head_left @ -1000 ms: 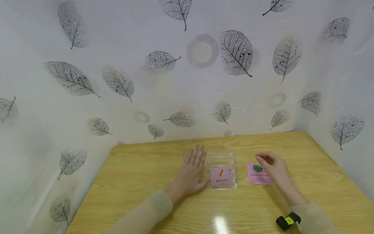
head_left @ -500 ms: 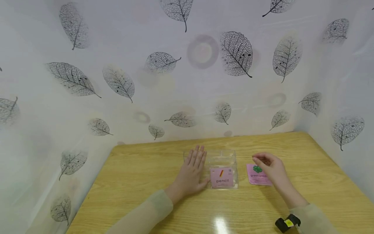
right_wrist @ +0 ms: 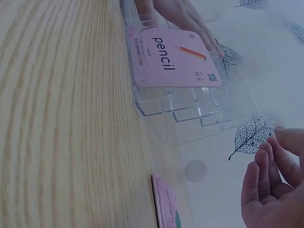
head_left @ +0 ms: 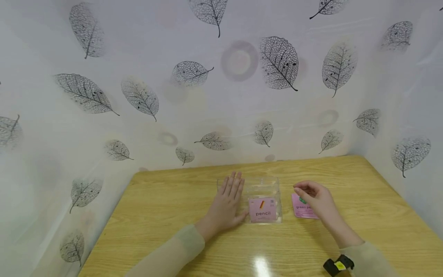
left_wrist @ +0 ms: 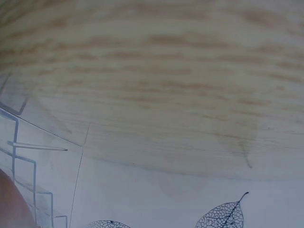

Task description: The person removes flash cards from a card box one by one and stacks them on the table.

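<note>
A clear stepped plastic card holder stands mid-table, its tiers showing side-on in the right wrist view. On its front tier leans a pink pencil card. My left hand rests on the holder's left part with straight fingers, the thumb beside the pencil card. To the right lies a small stack of pink cards, with a green pepper card on top. Above that stack hovers my right hand, fingers loosely bent and thumb close to the index fingertip. Nothing shows between those fingers.
The wooden table ends at the back against a pale curtain printed with dark leaves. A black band with a yellow mark sits on my right wrist.
My right hand has shifted slightly left over the green pepper card and covers more of it. The left hand, holder and cards stay in place.
</note>
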Available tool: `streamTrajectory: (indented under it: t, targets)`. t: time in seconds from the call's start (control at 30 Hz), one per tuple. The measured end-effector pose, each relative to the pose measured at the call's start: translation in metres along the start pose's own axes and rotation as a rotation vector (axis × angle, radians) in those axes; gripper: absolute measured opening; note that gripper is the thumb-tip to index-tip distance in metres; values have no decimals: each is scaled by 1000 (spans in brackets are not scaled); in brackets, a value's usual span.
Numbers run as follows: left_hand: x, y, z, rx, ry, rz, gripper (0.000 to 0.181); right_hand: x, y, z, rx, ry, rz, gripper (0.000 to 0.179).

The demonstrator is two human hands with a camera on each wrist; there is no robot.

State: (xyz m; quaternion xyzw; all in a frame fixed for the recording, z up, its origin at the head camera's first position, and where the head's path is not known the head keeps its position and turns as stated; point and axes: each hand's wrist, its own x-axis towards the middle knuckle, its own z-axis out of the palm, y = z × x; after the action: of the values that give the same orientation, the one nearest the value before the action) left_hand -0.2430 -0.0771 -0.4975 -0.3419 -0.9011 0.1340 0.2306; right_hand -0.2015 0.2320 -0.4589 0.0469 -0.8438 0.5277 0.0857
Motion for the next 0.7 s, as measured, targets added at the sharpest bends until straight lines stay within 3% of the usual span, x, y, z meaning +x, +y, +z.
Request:
streamTrajectory:
  t: [0.7]
  targets:
    - [0,0,3,-13,-3,-2,99,-1,-6,11,20,-48,-2,31]
